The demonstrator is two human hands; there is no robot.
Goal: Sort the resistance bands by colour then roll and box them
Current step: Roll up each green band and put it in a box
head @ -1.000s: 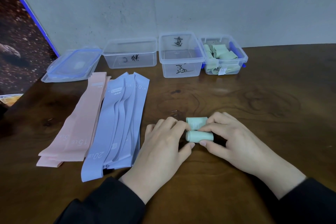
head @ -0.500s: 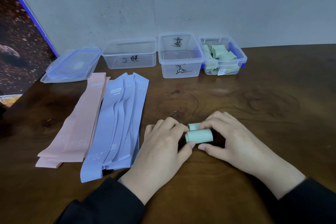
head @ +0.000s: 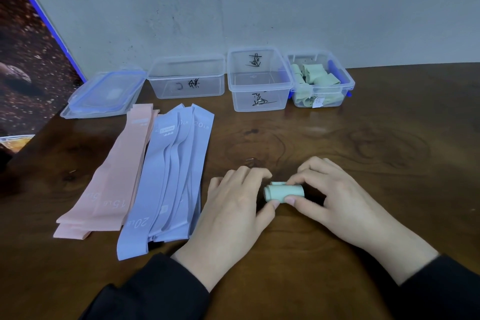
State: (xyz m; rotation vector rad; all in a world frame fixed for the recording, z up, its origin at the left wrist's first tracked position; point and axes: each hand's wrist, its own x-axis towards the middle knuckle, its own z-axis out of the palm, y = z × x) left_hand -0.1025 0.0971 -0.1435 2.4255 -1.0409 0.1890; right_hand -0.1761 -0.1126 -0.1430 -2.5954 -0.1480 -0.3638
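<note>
A green band, almost fully rolled, lies on the wooden table between my hands. My left hand pinches its left end with thumb and fingers. My right hand pinches its right side, thumb in front, fingers over the top. A short flap of the band shows just behind the roll. A pile of pink bands and a pile of blue bands lie flat to the left. The right box holds several rolled green bands.
Two empty clear boxes with black writing, the left box and the middle box, stand at the back by the wall. Blue-rimmed lids lie stacked at the back left. A dark patterned panel leans on the left.
The two separate green rolls have closed into one thicker roll as my fingers turned it. The flat part behind has shrunk to a short flap. Both hands stayed in place.
</note>
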